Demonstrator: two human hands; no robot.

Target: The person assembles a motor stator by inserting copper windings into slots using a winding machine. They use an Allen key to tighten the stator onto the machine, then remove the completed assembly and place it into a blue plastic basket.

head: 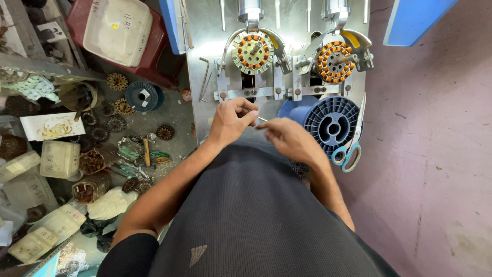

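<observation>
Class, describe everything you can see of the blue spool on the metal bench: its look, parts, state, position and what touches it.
The blue spool looks like moulded plastic. It lies on its side with one round flange facing the camera, showing radial ribs around a central hub with a hole. No wire on it shows from this angle. It rests on the metal bench, below the right-hand wound stator. Blue-handled scissors lean along its right edge. The right hand is just left of it, apparently not touching it.

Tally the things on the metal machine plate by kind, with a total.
Wound stators on the machine: 2 (left stator, right stator)
Blue wire spool: 1
Scissors: 1
Hex key: 1
Total: 5
</observation>
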